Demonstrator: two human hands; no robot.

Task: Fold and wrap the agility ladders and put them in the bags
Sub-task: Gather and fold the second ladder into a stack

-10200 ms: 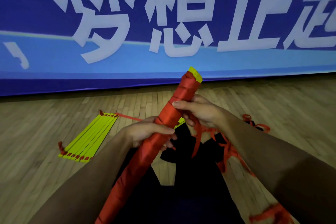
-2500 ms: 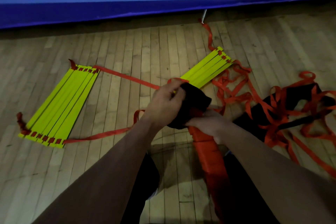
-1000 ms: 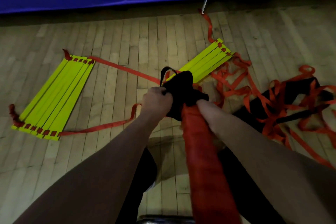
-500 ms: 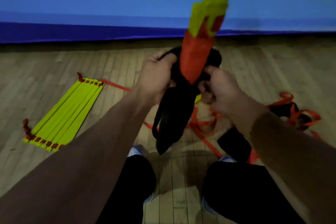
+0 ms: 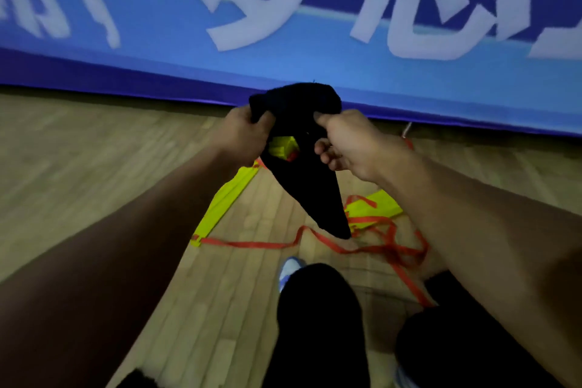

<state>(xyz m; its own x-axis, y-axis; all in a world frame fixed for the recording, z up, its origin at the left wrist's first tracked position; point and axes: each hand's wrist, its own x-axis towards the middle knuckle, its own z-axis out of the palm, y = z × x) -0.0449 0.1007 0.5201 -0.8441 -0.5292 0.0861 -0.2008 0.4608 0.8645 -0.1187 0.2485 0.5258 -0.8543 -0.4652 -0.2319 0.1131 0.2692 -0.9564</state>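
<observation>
A black bag (image 5: 310, 189) hangs in the air between my hands, its closed end pointing down. My left hand (image 5: 244, 135) grips the left side of its mouth and my right hand (image 5: 345, 143) pinches the right side. Inside the open mouth shows the yellow and red end of the wrapped ladder (image 5: 283, 148), almost wholly sunk in the bag. On the wooden floor lie another ladder's yellow rungs (image 5: 225, 201), a second yellow bundle (image 5: 378, 209) and loose red straps (image 5: 371, 246).
A blue banner (image 5: 283, 25) with large white characters runs along the wall behind. My legs in black trousers (image 5: 318, 324) and a light shoe (image 5: 289, 268) stand on the wooden floor (image 5: 78, 167). Red straps trail past my right foot.
The red wrapped ladder, which stuck high out of the bag half a second ago, has dropped into it; only its yellow tip shows. My view has shifted up and left.
</observation>
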